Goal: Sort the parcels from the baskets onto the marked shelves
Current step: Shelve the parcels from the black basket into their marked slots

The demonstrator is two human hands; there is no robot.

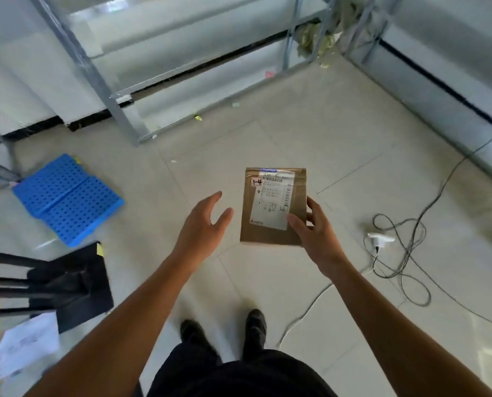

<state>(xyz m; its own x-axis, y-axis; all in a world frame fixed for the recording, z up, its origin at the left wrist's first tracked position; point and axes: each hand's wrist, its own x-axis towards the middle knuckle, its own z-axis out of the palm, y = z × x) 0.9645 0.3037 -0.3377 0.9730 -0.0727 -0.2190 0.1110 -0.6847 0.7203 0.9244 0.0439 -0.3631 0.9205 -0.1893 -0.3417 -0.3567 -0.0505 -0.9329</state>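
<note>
While you stand on the pale floor tiles, you have one parcel [272, 207], and it is in your right hand [315, 233]. Your thumb lies on top near its lower right corner, and your fingers curl round its right edge. Your left hand [204, 224] is just beside the parcel's left side, not touching it, with loose, straight fingers and nothing in it.

The parcel is a flat brown paper pack, taller than it is wide. One white label [275, 200] covers most of its top, with bar codes, small print and big handwriting. One little red and white sticker sits at the label's top left corner.

Below your hands are your two dark shoes [255, 325]. Left of your left hand lies one blue plastic board [67, 200] full of small holes. Right of your right hand is one white plug [381, 239] among tangled wires [405, 253]. Past your hands stands a grey metal shelf frame [118, 110].
</note>
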